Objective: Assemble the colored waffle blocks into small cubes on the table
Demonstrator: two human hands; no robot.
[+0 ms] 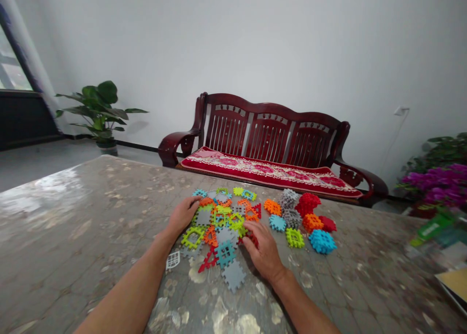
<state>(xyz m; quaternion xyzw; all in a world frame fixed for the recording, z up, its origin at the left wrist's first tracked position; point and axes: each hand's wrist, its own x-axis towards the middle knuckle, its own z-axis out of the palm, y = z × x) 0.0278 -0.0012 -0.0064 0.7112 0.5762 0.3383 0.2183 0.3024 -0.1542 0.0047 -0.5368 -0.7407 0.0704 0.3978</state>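
A loose pile of interlocking plastic tiles in green, grey, orange, red and blue lies on the table. My left hand [185, 213] rests at the pile's left edge, fingers stretched toward an orange tile [207, 202]. On the right side, my right hand [263, 250] reaches in with thumb and fingers apart, around a red tile [252, 238] partly hidden beneath it. Close by are a green window-frame tile [236, 222], a teal window tile [225, 253], a red triangular tile [208, 260] and a grey square tile [234, 275]. A white lattice piece [173, 260] lies near my left forearm.
Right of the pile stand colour-sorted stacks: grey tiles [292, 218], red tiles [307, 203], blue tiles [322, 241] and green tiles [295, 237]. A wooden bench [268, 134] stands beyond the patterned table [120, 212]. Purple flowers [440, 185] and blurred items sit at the far right.
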